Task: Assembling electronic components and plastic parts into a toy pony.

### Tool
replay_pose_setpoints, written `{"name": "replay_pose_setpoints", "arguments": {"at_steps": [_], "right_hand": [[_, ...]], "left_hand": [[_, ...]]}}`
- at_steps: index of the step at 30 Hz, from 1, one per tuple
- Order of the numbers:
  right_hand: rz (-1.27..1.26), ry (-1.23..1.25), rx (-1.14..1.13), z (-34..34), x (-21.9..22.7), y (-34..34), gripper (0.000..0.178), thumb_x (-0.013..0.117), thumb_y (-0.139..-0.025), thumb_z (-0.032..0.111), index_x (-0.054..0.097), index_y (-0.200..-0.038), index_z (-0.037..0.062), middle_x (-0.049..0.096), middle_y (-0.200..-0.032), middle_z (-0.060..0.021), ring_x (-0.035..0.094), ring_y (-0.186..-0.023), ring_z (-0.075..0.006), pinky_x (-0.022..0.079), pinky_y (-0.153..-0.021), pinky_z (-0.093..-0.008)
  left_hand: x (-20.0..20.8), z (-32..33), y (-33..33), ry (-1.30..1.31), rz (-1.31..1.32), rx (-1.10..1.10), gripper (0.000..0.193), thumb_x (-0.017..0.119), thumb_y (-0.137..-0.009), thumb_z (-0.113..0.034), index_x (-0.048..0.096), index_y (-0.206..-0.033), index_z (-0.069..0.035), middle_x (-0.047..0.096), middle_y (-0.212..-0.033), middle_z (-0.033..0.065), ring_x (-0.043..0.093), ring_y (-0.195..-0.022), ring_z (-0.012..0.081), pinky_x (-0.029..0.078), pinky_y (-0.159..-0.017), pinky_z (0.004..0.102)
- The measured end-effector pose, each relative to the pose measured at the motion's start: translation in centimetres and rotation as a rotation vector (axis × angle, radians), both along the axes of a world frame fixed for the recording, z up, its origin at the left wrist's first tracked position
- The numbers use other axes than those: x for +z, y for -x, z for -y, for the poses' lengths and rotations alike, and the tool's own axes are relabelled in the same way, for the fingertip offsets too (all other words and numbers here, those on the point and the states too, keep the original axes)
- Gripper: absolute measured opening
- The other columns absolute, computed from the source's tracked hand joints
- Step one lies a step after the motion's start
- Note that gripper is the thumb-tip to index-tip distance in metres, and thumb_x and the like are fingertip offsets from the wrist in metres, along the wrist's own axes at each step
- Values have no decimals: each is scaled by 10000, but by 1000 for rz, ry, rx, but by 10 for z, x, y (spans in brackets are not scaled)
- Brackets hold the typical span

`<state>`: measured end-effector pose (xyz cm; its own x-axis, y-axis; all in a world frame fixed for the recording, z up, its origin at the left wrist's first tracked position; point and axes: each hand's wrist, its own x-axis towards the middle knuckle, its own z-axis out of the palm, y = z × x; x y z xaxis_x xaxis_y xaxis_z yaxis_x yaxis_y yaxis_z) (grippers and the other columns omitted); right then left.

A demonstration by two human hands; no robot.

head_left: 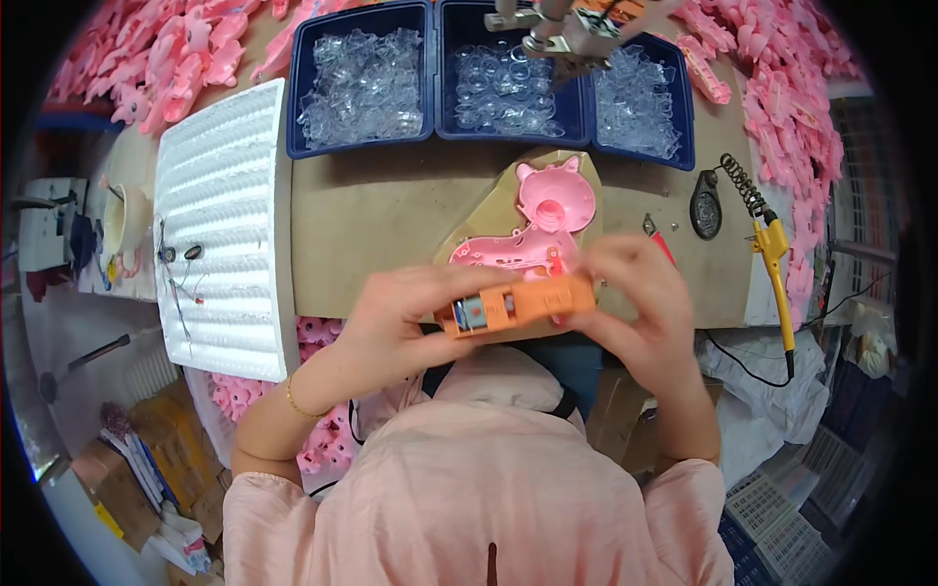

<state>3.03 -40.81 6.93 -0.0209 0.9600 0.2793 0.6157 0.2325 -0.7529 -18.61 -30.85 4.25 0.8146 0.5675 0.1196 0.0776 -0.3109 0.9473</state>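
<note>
Between my hands, above the near edge of the table, is an orange plastic housing (542, 299) with a small silver motor-like part showing in its left end. My left hand (396, 313) grips that left end, thumb below and fingers above. At the other end, my right hand (640, 303) pinches the housing between thumb and fingers; it is slightly blurred. Just beyond lies a pink animal-shaped toy shell half (559, 195), hollow side up, on a piece of brown cardboard (493, 205). The housing and my hands hide the shell's near part.
Blue bins (435, 137) of clear plastic parts stand at the back, under a metal fixture (567, 39). Left is a white foam tray (225, 225) with small wired parts. Right are a yellow-handled soldering iron (772, 254) and its coiled holder (743, 186). Pink shells (796, 127) pile at both sides.
</note>
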Motion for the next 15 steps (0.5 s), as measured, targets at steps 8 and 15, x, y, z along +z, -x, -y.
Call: {"name": "replay_pose_setpoints", "arguments": {"at_steps": [8,15], "right_hand": [[13,125,118,-5,-5,-14,307,674,-728,172,618,-982,9,574,-955,-113,544,-882,-246,418,-798,-342],[41,255,28,-3,-47,-12,502,604,-759,184,494,-1215,3,495,-1228,-159,461,-1149,-312,339,-973,-373]], "left_hand": [[-15,34,-1,-187,-7,147,507,694,-682,-116,546,-1166,-87,622,-1014,132,627,-875,276,497,-744,344],[-47,52,-30,-518,-69,451,504,677,-714,-206,532,-1171,-50,588,-1074,102,482,-1126,273,366,-950,445]]}}
